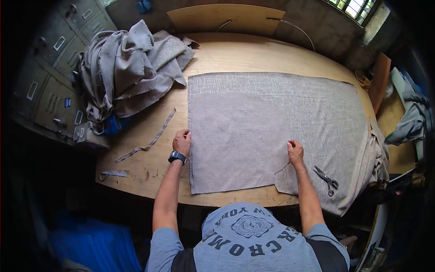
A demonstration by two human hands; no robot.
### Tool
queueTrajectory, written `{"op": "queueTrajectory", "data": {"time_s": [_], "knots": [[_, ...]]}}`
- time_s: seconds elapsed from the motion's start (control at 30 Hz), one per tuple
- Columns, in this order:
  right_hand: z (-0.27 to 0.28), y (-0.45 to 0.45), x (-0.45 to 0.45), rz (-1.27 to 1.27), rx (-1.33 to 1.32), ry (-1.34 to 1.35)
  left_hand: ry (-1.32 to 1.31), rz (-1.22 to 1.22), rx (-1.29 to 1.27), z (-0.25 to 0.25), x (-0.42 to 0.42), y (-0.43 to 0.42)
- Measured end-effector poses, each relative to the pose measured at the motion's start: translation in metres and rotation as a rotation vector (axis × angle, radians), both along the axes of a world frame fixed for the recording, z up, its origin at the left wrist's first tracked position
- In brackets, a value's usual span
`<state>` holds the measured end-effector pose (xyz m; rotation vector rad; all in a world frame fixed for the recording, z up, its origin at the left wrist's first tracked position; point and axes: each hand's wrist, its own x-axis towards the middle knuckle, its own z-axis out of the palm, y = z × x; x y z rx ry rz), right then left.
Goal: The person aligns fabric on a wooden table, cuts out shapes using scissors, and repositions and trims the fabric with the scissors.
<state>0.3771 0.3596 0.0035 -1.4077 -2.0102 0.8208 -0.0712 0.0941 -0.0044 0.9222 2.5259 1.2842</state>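
A smaller piece of grey-beige cloth [240, 140] lies flat over a larger sheet of similar woven fabric [324, 109] on the wooden table. At the left edge of the cloth, my left hand [181, 142], with a dark watch on its wrist, has its fingers closed on the border. My right hand [296, 153] pinches the smaller piece near its right edge; the fingertips are partly hidden. Dark-handled scissors [326, 180] rest on the larger sheet, to the right of my right forearm.
A heap of crumpled grey fabric [131, 68] sits at the table's back left. A narrow cloth strip [152, 139] and a small scrap [117, 173] lie on the wooden table [145, 177]. Metal lockers [56, 90] stand to the left. The large sheet bunches at the right edge.
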Motion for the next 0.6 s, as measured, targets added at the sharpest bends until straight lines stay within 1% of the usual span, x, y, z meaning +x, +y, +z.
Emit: {"op": "queueTrajectory", "data": {"time_s": [0.03,0.1,0.17,0.2,0.27,0.3,0.33,0.4,0.43,0.47,0.5,0.57,0.6], "knots": [[0.002,0.022,-0.005,-0.012,-0.001,-0.007,0.016,-0.026,0.013,-0.007,-0.018,0.016],[-0.008,0.064,-0.023,-0.005,0.027,0.004,0.019,-0.062,-0.06,-0.013,-0.054,0.048],[-0.011,0.1,-0.043,-0.022,-0.058,-0.072,0.056,-0.121,-0.083,-0.026,-0.088,0.081],[-0.011,0.119,-0.042,-0.043,-0.057,-0.079,0.049,-0.142,-0.08,-0.018,-0.091,0.106],[-0.023,0.146,-0.071,0.075,0.201,-0.26,0.094,-0.231,-0.124,-0.005,-0.114,0.127],[-0.02,0.153,-0.084,0.06,0.148,-0.332,0.15,-0.294,-0.058,-0.014,-0.129,0.14],[-0.008,0.163,-0.093,0.054,0.097,-0.398,0.2,-0.324,-0.071,-0.009,-0.137,0.153],[0.0,0.176,-0.11,0.092,-0.023,-0.442,0.132,-0.336,-0.249,0.004,-0.152,0.174],[-0.004,0.185,-0.111,0.128,-0.112,-0.396,0.136,-0.394,-0.298,0.005,-0.164,0.184],[-0.009,0.191,-0.11,0.151,-0.2,-0.356,0.173,-0.397,-0.419,0.022,-0.161,0.189],[-0.014,0.195,-0.107,0.159,-0.219,-0.364,0.102,-0.425,-0.426,0.024,-0.168,0.196],[-0.017,0.199,-0.103,0.195,-0.315,-0.216,0.112,-0.58,-0.48,0.01,-0.19,0.206],[0.004,0.187,-0.11,0.211,-0.328,-0.148,0.112,-0.594,-0.481,0.012,-0.189,0.207]]}}
